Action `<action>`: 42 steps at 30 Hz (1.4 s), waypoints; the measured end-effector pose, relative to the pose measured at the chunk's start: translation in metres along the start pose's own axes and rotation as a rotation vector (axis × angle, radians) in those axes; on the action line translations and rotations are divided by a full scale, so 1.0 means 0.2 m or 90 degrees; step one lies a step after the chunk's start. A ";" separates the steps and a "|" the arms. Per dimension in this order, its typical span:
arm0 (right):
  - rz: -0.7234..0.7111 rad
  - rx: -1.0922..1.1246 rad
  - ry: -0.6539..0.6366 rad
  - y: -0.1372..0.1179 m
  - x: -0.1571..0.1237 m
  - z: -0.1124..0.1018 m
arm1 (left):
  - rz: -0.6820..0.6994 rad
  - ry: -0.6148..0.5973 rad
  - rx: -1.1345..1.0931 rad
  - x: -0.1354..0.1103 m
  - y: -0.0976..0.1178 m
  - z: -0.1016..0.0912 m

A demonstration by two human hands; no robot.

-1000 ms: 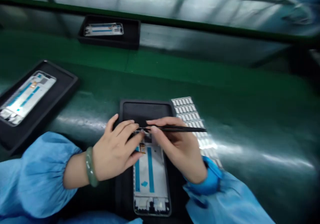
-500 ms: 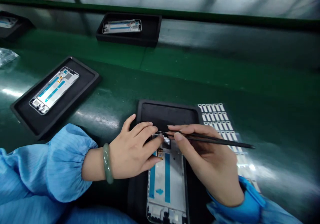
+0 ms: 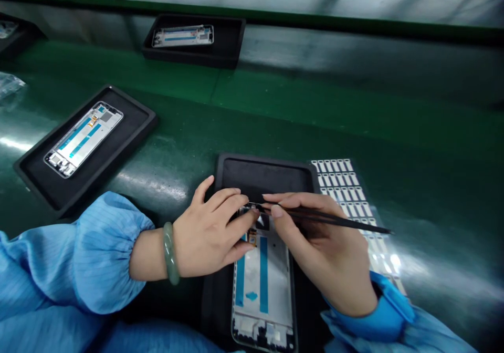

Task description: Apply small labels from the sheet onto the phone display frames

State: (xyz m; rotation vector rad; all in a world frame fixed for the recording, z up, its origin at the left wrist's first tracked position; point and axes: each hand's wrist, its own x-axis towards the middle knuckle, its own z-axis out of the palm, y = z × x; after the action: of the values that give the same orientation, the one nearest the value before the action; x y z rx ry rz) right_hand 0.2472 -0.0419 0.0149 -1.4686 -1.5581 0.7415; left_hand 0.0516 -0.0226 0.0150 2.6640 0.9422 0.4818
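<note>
Toward six o'clock, phone frame [image 3: 277, 279]: I see it lying in a black tray [image 3: 268, 172], silver with blue strips [image 3: 263, 274], its upper end at the fingertips.
Left hand [image 3: 208, 235], seven o'clock: fingers spread over the frame's upper end, thumb beside an orange flex connector [image 3: 252, 238]; I cannot tell whether the fingertips pinch anything.
Right hand [image 3: 331, 253], four o'clock: thumb and fingers clamped on black tweezers [image 3: 342, 220], whose points reach the frame's top edge just beside the left fingertips; anything between those points is too small for me to make out.
Sheet of small white pieces [image 3: 342, 179], toward three o'clock: laid in rows beside the tray, partly hidden by the right hand.
Green bangle [image 3: 170, 253], toward eight: around the left wrist.
Second tray [image 3: 134, 122], nine o'clock: slanted on the green bench [image 3: 189, 137], a similar frame [image 3: 84, 138] inside.
Far tray [image 3: 226, 40], eleven o'clock: holds another frame [image 3: 183, 36].
</note>
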 end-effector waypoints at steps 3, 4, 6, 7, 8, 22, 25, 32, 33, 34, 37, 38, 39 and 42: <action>-0.011 -0.009 0.002 0.00 0.00 0.00 | 0.001 0.001 -0.001 0.00 0.00 0.00; -0.013 -0.009 0.003 0.00 0.00 0.00 | 0.002 0.001 -0.003 0.00 0.00 0.00; -0.018 -0.004 0.004 0.00 0.00 0.00 | 0.004 0.000 -0.006 0.00 0.00 0.00; -0.019 -0.002 0.003 0.01 0.00 0.00 | 0.005 0.001 -0.006 0.01 0.00 0.00; -0.021 0.000 0.002 0.01 -0.01 0.00 | 0.005 0.003 -0.006 0.01 -0.01 0.00; -0.036 -0.029 0.007 0.00 0.00 0.00 | 0.010 0.007 0.015 0.01 -0.01 0.01; -0.066 -0.075 0.007 0.00 0.01 0.00 | 0.010 0.010 0.014 0.01 -0.01 0.01; -0.083 -0.125 -0.008 -0.02 0.02 -0.01 | 0.008 0.013 0.009 0.01 -0.01 0.01; -0.076 -0.124 -0.004 -0.02 0.02 -0.01 | 0.008 0.011 0.008 0.01 -0.01 0.01; -0.073 -0.125 -0.001 -0.02 0.02 -0.01 | 0.007 0.010 0.008 0.01 0.00 0.01; -0.077 -0.133 -0.005 -0.02 0.02 -0.01 | 0.006 0.014 0.012 0.01 0.00 0.01; -0.076 -0.131 -0.006 -0.01 0.02 -0.01 | 0.006 0.016 0.013 0.01 0.00 0.02; -0.076 -0.127 -0.004 -0.01 0.02 -0.01 | 0.006 0.018 0.014 0.02 0.00 0.02; -0.078 -0.127 -0.001 -0.01 0.03 -0.01 | 0.006 0.021 0.015 0.02 0.00 0.02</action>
State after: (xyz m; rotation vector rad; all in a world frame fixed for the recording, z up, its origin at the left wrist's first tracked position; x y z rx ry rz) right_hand 0.2472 -0.0375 0.0190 -1.4985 -1.7473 0.5272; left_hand 0.0551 -0.0207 0.0118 2.6903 0.9501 0.5210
